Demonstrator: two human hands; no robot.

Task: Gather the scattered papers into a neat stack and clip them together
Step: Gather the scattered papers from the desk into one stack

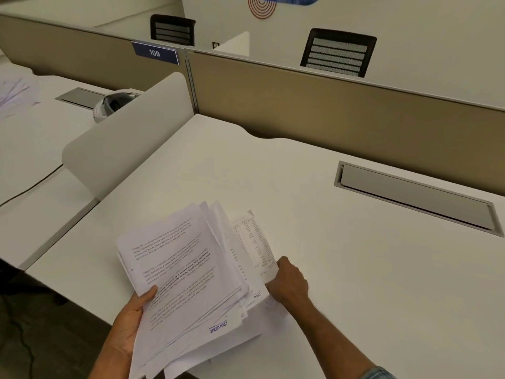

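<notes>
I have the sheaf of papers [185, 283] lifted off the near edge of the white desk [328, 242], tilted and fanned out, its edges not yet square. The left hand [131, 321] carries it from below, thumb pressed on the top printed page and fingers hidden under the pile; I judge that grip is there to bear the weight while the other side is worked. The right hand [288, 283] clasps the right edge, where a sheet of figures [254, 242] sticks out furthest, probably to push the strays in line. Its fingertips are hidden behind the paper.

By my count there is one sheaf, with too many overlapped sheets to number. One bears "SPEED POST" in blue. No loose sheets show on this desk, though a few papers [16, 91] lie on the neighbouring one. I can find no clip in view, so clipping is some way off. There are also two mesh-backed chairs [338, 53] beyond the partition, two cable hatches [415, 198], one per desk, and one plate reading 109 [155, 53]
</notes>
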